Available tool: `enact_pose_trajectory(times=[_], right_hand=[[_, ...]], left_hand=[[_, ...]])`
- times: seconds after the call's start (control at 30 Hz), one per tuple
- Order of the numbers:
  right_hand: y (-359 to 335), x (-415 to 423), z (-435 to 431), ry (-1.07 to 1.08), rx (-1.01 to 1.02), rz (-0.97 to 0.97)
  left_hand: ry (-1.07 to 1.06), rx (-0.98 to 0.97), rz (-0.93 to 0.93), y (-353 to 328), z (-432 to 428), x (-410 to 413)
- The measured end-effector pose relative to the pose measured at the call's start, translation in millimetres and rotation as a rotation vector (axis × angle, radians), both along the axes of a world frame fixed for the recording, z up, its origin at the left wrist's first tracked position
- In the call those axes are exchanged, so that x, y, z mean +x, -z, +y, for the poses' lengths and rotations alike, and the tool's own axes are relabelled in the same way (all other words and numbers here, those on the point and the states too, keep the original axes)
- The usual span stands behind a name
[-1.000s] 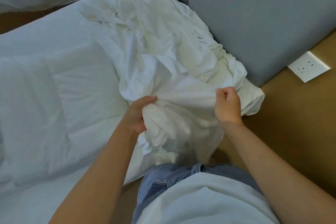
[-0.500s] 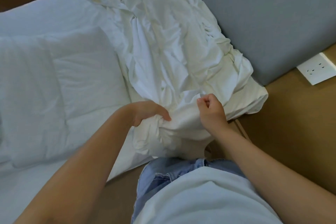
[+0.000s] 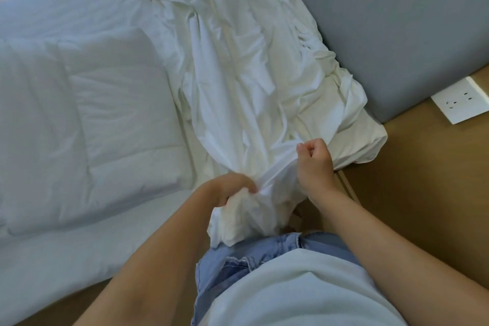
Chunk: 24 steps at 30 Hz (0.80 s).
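On the bed (image 3: 53, 272), to the left: quilted duvet (image 3: 79, 114), spread flat. Just right of it, overlapping its edge: crumpled sheet (image 3: 238, 87), running from the far end down to the near edge. Right of the sheet, touching it: padded headboard (image 3: 383, 21). Further right, on the wooden surface (image 3: 423, 193): wall socket (image 3: 460, 102). At the sheet's near end: left hand (image 3: 230, 188) gripping the bunched cloth, right hand (image 3: 315, 164) just beside, pinching a fold.

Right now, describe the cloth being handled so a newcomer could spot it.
Find the grey padded panel. Along it lies the crumpled white sheet, gripped by the left hand and right hand. Unlike the quilted duvet beside it, it is deeply creased.
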State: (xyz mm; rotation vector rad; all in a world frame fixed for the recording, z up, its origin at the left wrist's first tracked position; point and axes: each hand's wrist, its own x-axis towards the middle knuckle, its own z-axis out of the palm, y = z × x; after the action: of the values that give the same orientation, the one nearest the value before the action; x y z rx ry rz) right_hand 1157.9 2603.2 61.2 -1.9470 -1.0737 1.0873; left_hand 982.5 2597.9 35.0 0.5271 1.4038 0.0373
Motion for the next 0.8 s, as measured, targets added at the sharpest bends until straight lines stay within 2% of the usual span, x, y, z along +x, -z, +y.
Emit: enact_pose_trajectory(times=[0.07,0.13,0.23,0.33,0.4,0.47,0.6,0.8], right_hand=[[8,1,-7,-0.083,-0.053,-0.017],[11,0,-11,-0.141,-0.083,-0.026],[7,5,-4,-0.116,-0.059,0.009],[-3,7,7,-0.033,-0.046,0.176],[-12,5,13,-0.006,-0.030,0.311],[-19,3,19,-0.014,-0.011,0.370],[-20,4,18,-0.089,-0.013,0.357],[-20,11,22,-0.217,-0.022,0.300]], left_hand=[[0.044,0.058,0.152,8,-3,2],[-0.061,0.229,0.118,6,4,6],[-0.328,0.352,-0.081,-17,19,8],[-0.569,0.264,-0.402,-34,21,5],[-0.630,0.232,-0.498,-38,16,7],[-0.569,0.179,-0.534,-41,10,10],[-0.258,0.057,-0.391,-49,10,12],[-0.424,0.254,-0.334,-56,30,18]])
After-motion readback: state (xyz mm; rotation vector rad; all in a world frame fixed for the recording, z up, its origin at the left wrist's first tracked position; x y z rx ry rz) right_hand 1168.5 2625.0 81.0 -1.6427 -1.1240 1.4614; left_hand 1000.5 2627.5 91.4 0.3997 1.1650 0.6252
